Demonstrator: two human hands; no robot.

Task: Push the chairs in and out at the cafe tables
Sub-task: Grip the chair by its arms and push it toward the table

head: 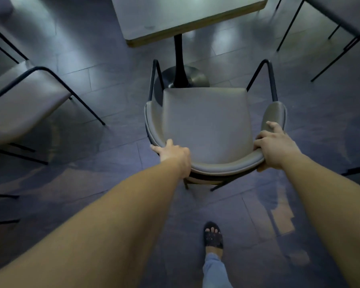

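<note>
A grey padded chair (206, 121) with a curved backrest and black metal legs stands in front of me, facing a pale square cafe table (154, 17) on a black pedestal. The seat's front edge lies short of the table's near edge. My left hand (173, 153) grips the left side of the backrest rim, fingers curled over it. My right hand (275, 142) grips the right side of the rim, thumb underneath.
A second grey chair (27, 100) stands to the left. Another chair's black legs (337, 30) show at the top right. The table's round base (193, 77) sits just beyond the seat. My sandalled foot (213, 238) is on the dark tiled floor behind the chair.
</note>
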